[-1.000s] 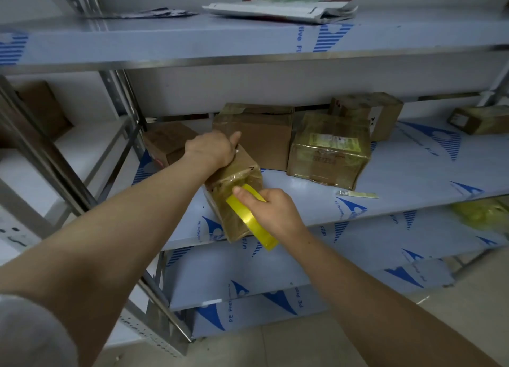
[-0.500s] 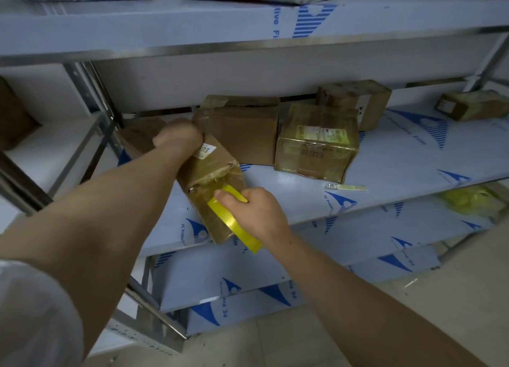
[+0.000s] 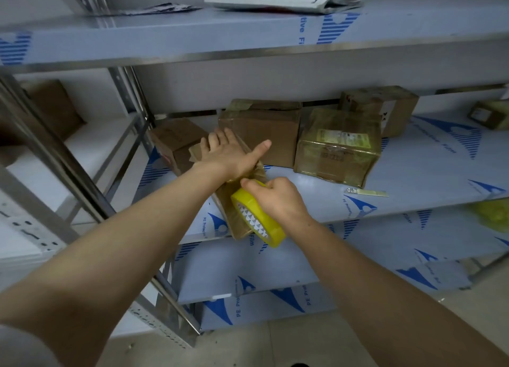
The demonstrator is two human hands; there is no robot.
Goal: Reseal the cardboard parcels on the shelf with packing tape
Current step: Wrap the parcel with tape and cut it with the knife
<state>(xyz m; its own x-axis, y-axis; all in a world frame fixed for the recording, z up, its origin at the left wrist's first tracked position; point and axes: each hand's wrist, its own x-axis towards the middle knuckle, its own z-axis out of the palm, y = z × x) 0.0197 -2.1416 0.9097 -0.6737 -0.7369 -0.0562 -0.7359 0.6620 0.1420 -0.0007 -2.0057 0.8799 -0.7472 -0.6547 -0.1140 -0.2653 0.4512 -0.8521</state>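
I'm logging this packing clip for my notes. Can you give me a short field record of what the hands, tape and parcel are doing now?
left hand: flat, fingers straight, pressing on the small parcel
right hand: grips the tape roll against the parcel's front
small parcel: at the front edge of the shelf
wrapped box: farther right, same shelf, untouched

arms extended, left grip (image 3: 230, 154) flat with straight fingers, right grip (image 3: 278, 200) curled round tape roll (image 3: 257, 221)
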